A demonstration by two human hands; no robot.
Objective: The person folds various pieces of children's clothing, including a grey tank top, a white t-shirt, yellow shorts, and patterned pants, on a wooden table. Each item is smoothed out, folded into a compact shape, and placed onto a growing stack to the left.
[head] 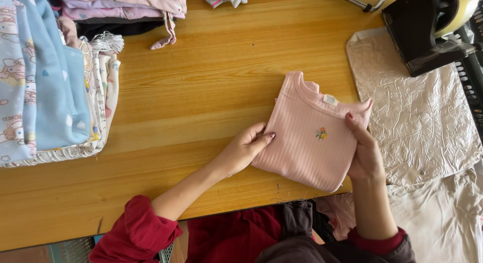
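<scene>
Folded pink ribbed top [309, 137] lies on the worktop [201, 77] near its front edge. Left hand [244, 148] pinches the left edge, right hand [363, 151] grips the right. Square the edges evenly; keep the layers flat.

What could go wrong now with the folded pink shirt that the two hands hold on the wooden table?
1. The folded pink shirt lies at the table's near edge, its lower corner about at that edge; it might slide off.
2. The left hand and right hand hold only its sides, so the fold might open if lifted.
3. The silver foil sheet lies just beside it; a sleeve could catch there.
</scene>
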